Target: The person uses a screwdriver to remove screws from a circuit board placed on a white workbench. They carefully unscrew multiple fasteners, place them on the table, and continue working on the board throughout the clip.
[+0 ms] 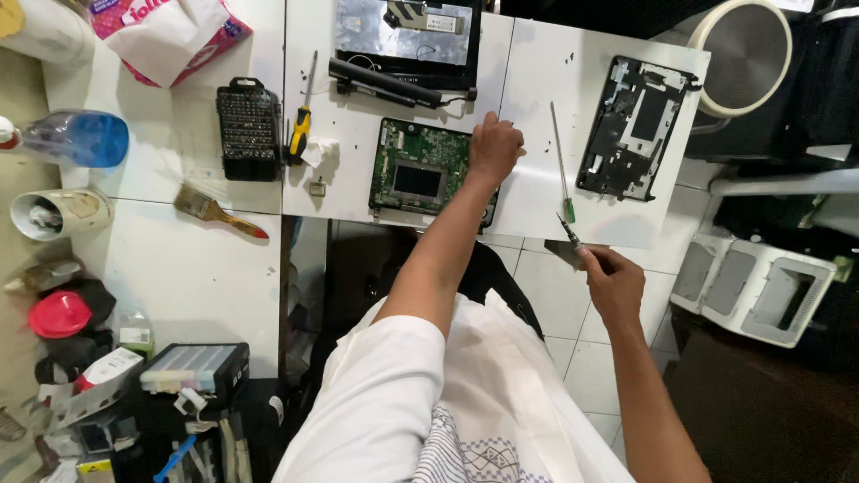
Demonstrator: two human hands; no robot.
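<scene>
Fingers of the left hand (495, 145) were curled down and pressed on the right edge of the green circuit board (420, 170), not pinching anything I could make out. Fingers of the right hand (613, 282) were closed around a small screwdriver (569, 232), tip pointing up and away, held off the front edge of the bench (537, 80) over the tiled floor (559, 304).

Board lay flat near the front edge of the white bench, dark rectangular patch in its middle. Just right of the left hand: a long thin screwdriver with a green handle (561, 165), lying roughly front to back. Further right, well apart: a black plastic laptop chassis part (633, 128), tilted. Behind the board: a black bar-shaped part (385, 82) and an opened laptop shell with a metal plate (407, 36).

Left of the board: a yellow-handled screwdriver (301, 125), a black bit set case (248, 130), and a paintbrush (215, 210) nearer the front. A blue-capped plastic bottle (76, 139) lay on its side at the far left.
</scene>
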